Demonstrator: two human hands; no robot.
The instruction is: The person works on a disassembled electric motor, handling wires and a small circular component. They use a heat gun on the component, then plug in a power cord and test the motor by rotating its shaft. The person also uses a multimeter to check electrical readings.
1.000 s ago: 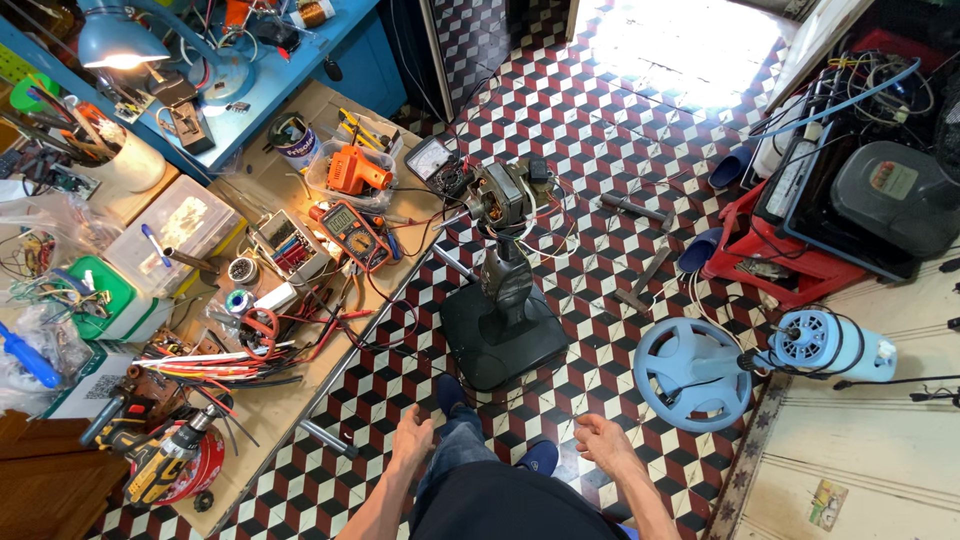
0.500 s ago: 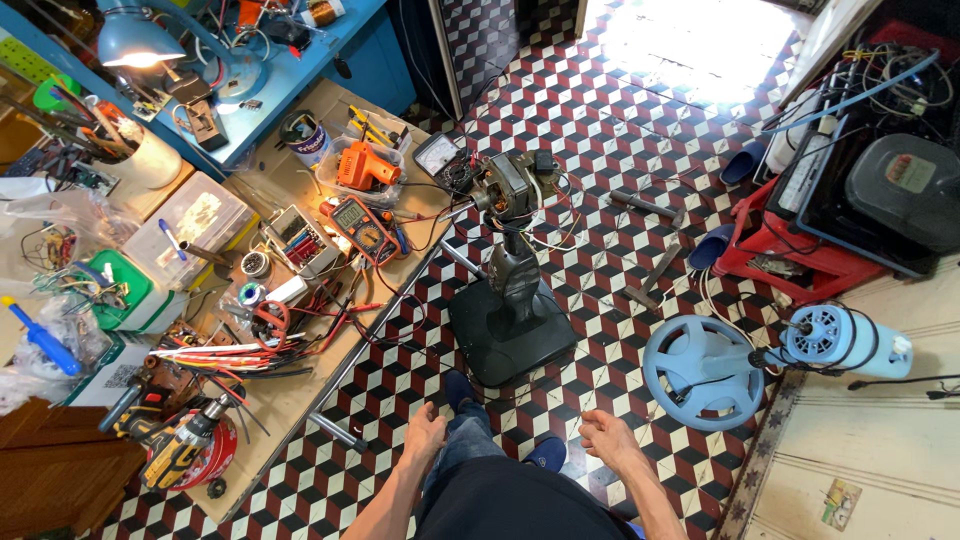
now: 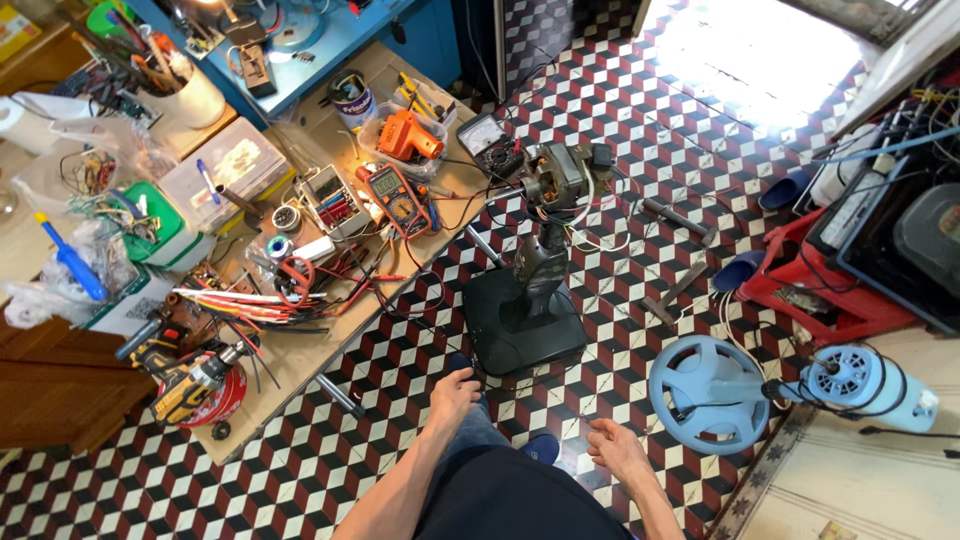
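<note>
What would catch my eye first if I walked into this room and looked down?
Probably the checkered cube-pattern floor, and on it, in the middle, a dark fan stand with its bare motor exposed on top. To the left runs a low workbench crowded with wires, an orange multimeter and a yellow drill. At the bottom, the person's left hand and right hand hover empty above their knees, and a pale blue fan lies at right.

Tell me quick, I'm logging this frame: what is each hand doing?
Left hand: open, empty, resting on the knee near the black fan base.
Right hand: open, empty, fingers loosely curled above the floor.
</note>
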